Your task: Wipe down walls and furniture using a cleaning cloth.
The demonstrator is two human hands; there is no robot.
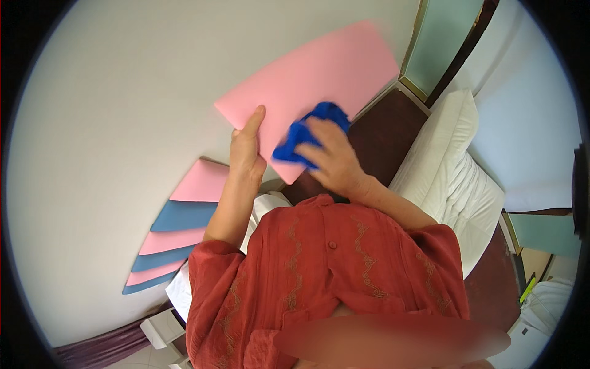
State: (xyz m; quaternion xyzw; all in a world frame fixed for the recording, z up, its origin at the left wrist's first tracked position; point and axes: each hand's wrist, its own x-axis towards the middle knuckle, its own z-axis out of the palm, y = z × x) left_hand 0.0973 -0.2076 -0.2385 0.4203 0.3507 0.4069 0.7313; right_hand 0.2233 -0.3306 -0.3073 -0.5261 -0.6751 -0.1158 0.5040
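A pink rectangular panel (322,69) is held up in front of me, tilted, beside the pale wall. My left hand (249,143) grips its lower left edge, with the thumb on the face towards me. My right hand (332,154) presses a crumpled blue cloth (299,138) against the lower part of the panel. The right hand is slightly blurred. What lies behind the panel is hidden.
Pink and blue panels (179,217) form a row along the wall (115,115) at the left. A bed with white bedding (442,184) stands at the right over a dark red floor (382,129). A purple curtain (106,334) hangs at the lower left.
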